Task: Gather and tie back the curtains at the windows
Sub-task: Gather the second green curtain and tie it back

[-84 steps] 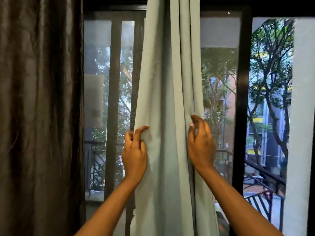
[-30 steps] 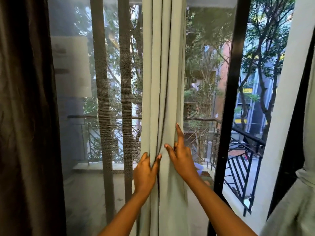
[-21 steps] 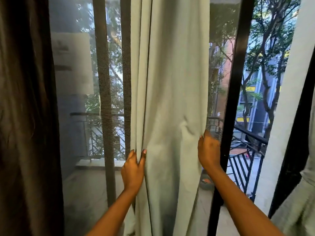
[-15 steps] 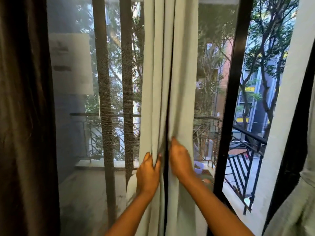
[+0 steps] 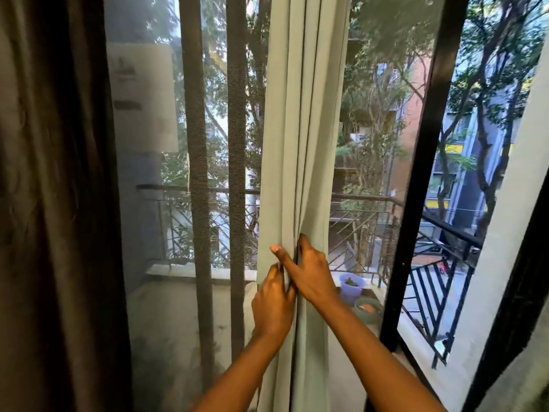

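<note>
Since half a second ago the right hand (image 5: 309,273) has slid left across the pale grey-green fabric curtain (image 5: 300,144), and its thumb now crosses over the left hand's fingers; the folds are pulled into a tighter bundle than before. The left hand (image 5: 273,304) sits just below and left of the right, fingers curled into the curtain's left edge and gripping folds. The right hand's fingers are tucked into a deep pleat, thumb out across the front, pinching cloth. Both hands are together and touching.

The curtain hangs as one narrow vertical column, long axis straight up and down. It lies just right of the two dark mesh-covered vertical window bars (image 5: 217,173), with the black window frame post (image 5: 416,203) well apart to its right. The dark brown heavy drape (image 5: 53,203) hangs far left of the curtain, ungathered.

The bundle lies directly ahead of both hands, between them. No tie-back or cord is visible, so tying is probably next, but which hand reaches cannot be told. The left looks set to hold.
</note>
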